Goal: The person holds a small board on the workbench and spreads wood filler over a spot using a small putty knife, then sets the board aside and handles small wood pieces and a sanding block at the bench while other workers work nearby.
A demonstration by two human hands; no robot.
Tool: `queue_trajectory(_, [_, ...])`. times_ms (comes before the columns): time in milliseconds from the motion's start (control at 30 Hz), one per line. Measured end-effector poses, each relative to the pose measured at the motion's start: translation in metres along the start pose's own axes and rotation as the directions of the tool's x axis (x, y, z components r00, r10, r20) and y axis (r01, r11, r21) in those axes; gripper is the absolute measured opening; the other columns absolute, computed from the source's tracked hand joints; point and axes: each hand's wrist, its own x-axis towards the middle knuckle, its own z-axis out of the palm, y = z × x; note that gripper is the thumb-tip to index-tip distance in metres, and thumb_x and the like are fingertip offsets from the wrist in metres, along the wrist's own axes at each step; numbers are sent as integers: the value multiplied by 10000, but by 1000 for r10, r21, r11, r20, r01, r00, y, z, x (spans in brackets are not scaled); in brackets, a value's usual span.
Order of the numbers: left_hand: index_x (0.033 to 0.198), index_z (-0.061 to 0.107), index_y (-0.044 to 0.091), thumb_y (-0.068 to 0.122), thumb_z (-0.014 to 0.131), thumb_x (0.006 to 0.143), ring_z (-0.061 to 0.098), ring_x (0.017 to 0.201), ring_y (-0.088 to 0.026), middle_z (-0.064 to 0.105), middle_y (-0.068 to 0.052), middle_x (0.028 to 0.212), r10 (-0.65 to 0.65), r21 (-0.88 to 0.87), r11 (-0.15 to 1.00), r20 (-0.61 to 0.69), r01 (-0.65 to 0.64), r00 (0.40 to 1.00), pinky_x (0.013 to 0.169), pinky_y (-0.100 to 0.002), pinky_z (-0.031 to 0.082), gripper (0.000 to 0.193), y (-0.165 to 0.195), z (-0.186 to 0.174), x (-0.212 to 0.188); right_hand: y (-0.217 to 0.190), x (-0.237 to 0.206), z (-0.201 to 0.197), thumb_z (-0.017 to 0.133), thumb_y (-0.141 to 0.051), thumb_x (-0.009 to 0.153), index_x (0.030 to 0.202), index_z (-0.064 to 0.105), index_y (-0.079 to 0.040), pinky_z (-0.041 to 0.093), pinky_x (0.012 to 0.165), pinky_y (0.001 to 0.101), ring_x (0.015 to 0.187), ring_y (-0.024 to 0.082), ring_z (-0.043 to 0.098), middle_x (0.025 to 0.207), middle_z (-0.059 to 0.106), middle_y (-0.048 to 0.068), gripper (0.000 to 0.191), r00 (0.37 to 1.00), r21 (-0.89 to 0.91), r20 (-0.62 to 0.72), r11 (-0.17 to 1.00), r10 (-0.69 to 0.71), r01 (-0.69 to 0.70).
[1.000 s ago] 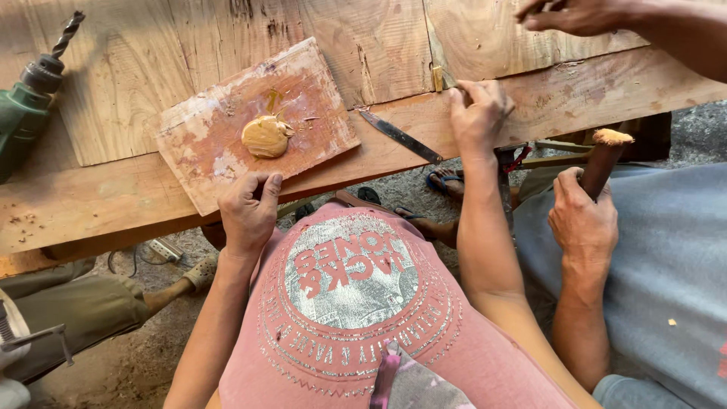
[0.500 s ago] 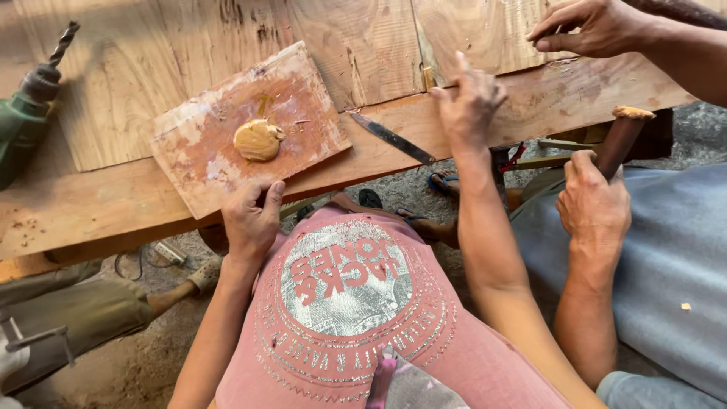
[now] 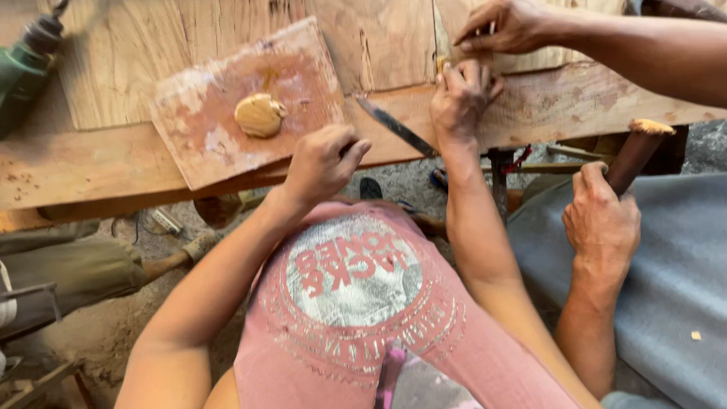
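Seen from the head camera, looking down over a pink printed shirt [image 3: 356, 303] at a rough wooden workbench [image 3: 91, 163]. Left hand [image 3: 324, 160] curled loosely at the near edge of a small reddish board [image 3: 227, 144] lying tilted on the bench, fingers half closed and holding nothing that can be made out, knuckles just touching the board's near right corner. On the board, a pale yellow lump of putty [image 3: 259, 115], well left of that hand and apart from it. Right hand [image 3: 462, 95] farther right, pressed against the seam where a plank [image 3: 575, 106] meets the large plywood sheet [image 3: 379, 38], fingers bunched tight around something small and pale at the fingertips; too little showing to say what. Between the two hands, a dark putty knife [image 3: 395, 126] lying diagonally on the bench edge, touched by neither. At far right, a co-worker's hand [image 3: 506, 26] reaching in from above, fingertips pinched just beside the right hand at the same seam. Nearer, at right, the co-worker's other hand [image 3: 602, 220] wrapped around the handle of a wooden mallet [image 3: 634, 151], resting on a grey-clad lap [image 3: 666, 288]. At far left, a green power drill [image 3: 29, 57] lying on the bench, partly cut off by the frame. Below the bench, sandy ground [image 3: 98, 333] and scattered scraps.
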Motion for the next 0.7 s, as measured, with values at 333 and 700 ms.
queue_trajectory(333, [988, 675, 47, 225, 766, 912, 691, 881, -323, 696, -137, 952, -21, 31, 999, 43, 20, 999, 764, -445, 549, 214, -28, 69, 39, 33, -44, -71, 819, -147, 912, 1227, 781, -105, 353, 1059, 511, 1128, 282, 569, 1142, 650, 73, 320, 998, -90, -52, 996, -19, 14])
queue_trajectory(700, [1198, 638, 76, 236, 859, 789, 615, 1050, -364, 591, -178, 1074, -16, 172, 985, 72, 3, 997, 896, -447, 529, 493, -70, 162, 132, 51, -44, -76, 831, -158, 921, 1122, 792, -95, 384, 1008, 468, 1115, 304, 561, 1125, 618, 92, 214, 999, 5, 31, 1000, -20, 19])
